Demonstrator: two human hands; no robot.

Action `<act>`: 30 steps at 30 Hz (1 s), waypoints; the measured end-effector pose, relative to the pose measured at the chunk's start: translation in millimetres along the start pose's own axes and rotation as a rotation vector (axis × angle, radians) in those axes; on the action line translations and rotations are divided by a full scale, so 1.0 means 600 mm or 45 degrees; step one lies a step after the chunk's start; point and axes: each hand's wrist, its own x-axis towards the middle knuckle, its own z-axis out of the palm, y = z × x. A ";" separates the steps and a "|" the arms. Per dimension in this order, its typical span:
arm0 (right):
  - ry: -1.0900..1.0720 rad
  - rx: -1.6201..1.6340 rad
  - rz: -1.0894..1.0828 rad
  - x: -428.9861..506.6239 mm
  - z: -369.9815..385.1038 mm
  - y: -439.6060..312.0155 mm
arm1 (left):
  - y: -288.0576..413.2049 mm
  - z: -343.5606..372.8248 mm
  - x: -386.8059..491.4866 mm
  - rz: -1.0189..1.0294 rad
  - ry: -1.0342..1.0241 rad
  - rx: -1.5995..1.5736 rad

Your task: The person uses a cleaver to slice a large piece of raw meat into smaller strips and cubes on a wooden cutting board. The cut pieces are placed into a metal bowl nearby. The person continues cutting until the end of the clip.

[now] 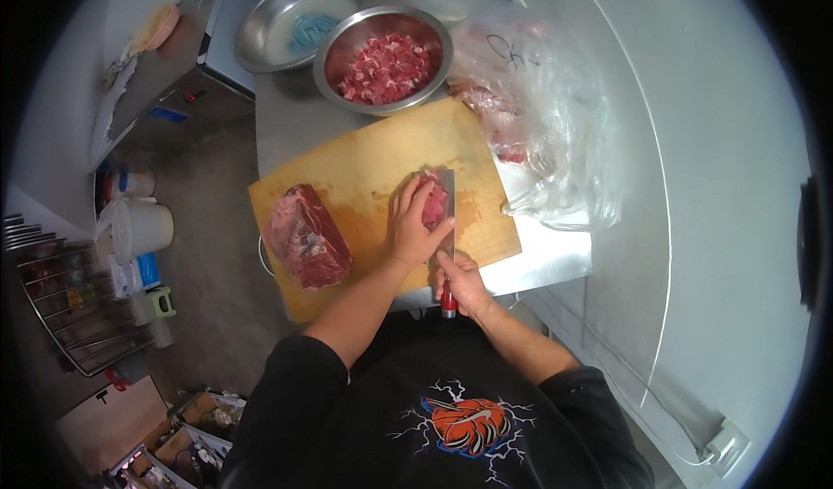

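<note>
My right hand point(463, 284) grips the red handle of a cleaver-like kitchen knife point(449, 193). Its blade stands along the right side of a small piece of raw red meat point(435, 208). Spread over that meat, my left hand point(414, 222) presses it against the wooden cutting board point(384, 144), with the thumb by the blade. Part of the meat is hidden under the fingers. A large block of raw meat point(309, 238) with pale fat lies on the board's left side. Wet stains mark the wood around the small piece.
Beyond the board stands a steel bowl point(325, 79) of cut meat chunks point(390, 69). Behind it, a steel basin point(250, 46) holds a blue cloth-like item point(312, 31) in cloudy liquid. A clear plastic bag point(553, 131) with meat lies right, beside the wall point(716, 163).
</note>
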 end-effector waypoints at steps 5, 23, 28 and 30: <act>-0.022 -0.031 -0.028 -0.027 0.045 -0.044 | 0.027 -0.047 0.026 0.008 0.130 -0.111; 0.052 -0.093 -0.211 0.003 0.213 -0.334 | -0.097 -0.113 0.498 -0.164 0.533 0.125; 0.117 -0.018 -0.267 -0.040 0.096 -0.269 | -0.101 -0.150 0.535 -0.575 0.394 -0.654; 0.050 -0.081 -0.272 -0.060 0.075 -0.246 | -0.136 -0.201 0.523 -0.566 0.508 -0.872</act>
